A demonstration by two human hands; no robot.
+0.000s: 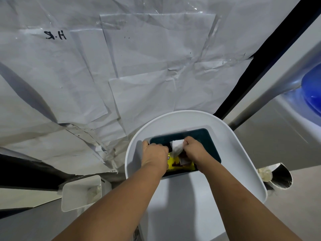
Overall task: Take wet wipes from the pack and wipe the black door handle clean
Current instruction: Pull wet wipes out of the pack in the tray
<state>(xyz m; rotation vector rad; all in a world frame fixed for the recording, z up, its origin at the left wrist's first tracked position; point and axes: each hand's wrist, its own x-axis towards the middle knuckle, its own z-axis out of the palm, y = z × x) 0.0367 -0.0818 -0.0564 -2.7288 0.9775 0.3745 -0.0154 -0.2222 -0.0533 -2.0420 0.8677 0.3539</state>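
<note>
A white stool-like stand [243,159] with a rounded, raised rim carried the things. In its recessed middle sat a dark teal tray [205,136], lying flat and filling most of the hollow. On the tray's near part lay a yellow pack of wet wipes [180,165], partly covered by the arms reaching over it. A white wipe [177,147] stood up out of the pack's top, crumpled and raised above the tray. Around the stand was grey floor [295,206]. On the floor to the left of the stand stood a white rectangular bin [76,195], and to the right a round metal bin [284,178], both with pale crumpled material inside.
</note>
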